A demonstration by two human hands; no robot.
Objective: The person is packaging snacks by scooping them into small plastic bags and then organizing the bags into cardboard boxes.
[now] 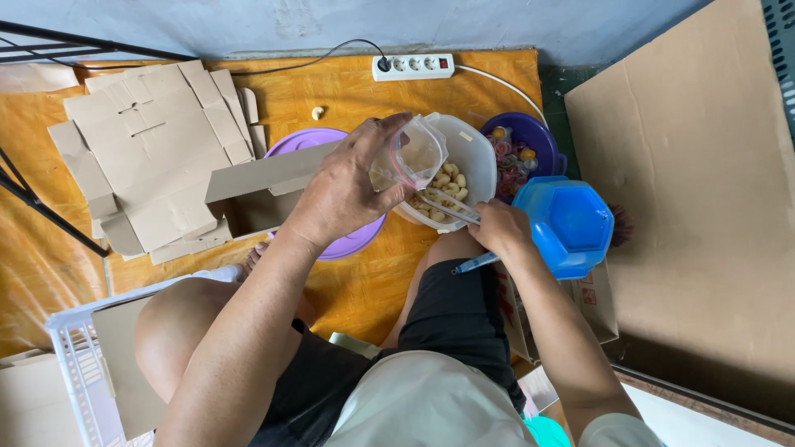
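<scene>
From the head camera we look straight down on a person seated on an orange floor mat (348, 91), knees drawn up. We see the left hand (344, 192) wrapped around a small clear plastic tub (416, 154), fingers curled over its rim and side, holding it tilted above a larger white container (468, 161). The right hand (499, 228) is closed around a pair of tongs (451, 207), whose tips reach into the white container among pale, nut-like snacks (445, 184); a blue pen (474, 264) pokes out just under that hand. Whether the tongs grip a piece, we cannot tell.

Just right of the white container, a blue hexagonal lid (571, 222) rests on a cardboard box (598, 302) with red markings. Behind them sits a dark purple bowl (530, 136) filled with small colourful wrapped items. A lilac round lid (310, 142) lies beneath the left hand, partly covered by a brown cardboard strip (265, 172). Flattened cardboard packaging (157, 141) spreads across the left of the mat. A white power strip (412, 67) lies along the wall, and a large cardboard sheet (704, 190) covers the right side. A white plastic crate (79, 364) stands at lower left
</scene>
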